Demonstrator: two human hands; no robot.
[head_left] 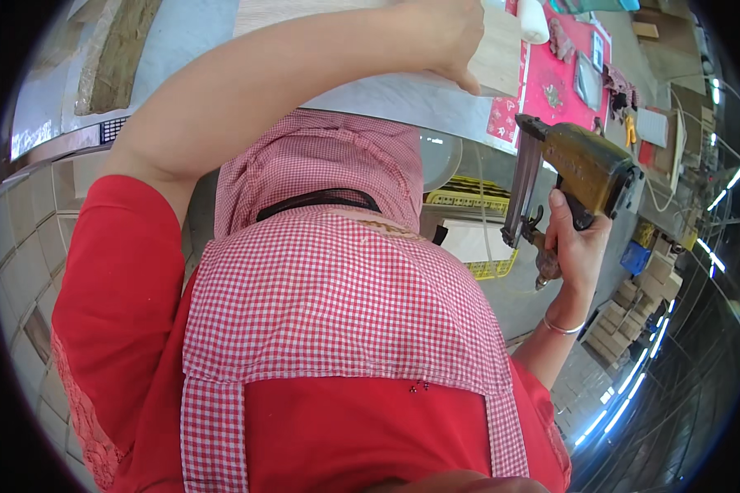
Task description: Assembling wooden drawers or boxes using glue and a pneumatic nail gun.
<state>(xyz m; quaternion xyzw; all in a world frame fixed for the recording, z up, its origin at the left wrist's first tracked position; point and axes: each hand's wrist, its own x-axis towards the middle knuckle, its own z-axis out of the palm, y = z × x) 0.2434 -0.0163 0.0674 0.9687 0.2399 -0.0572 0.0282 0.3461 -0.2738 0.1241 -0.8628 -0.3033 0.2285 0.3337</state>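
Note:
My left arm reaches up and across my chest, and my left hand [446,37] grips the edge of a pale wooden panel [501,51] lying on the grey workbench [386,99]. My right hand [574,240] is wrapped around the handle of a brown pneumatic nail gun [588,168], held in the air to the right of the bench, clear of the panel. The gun's long metal magazine [520,193] points downward. A silver bangle [562,328] circles my right wrist. My red shirt and red-checked apron [329,304] fill the middle of the view.
A red mat [547,78] with small tools and scraps covers the bench to the right of the panel. A yellow crate [469,200] stands below the bench. Small wooden blocks [633,312] are stacked on the floor at right, and wooden boxes [33,238] at left.

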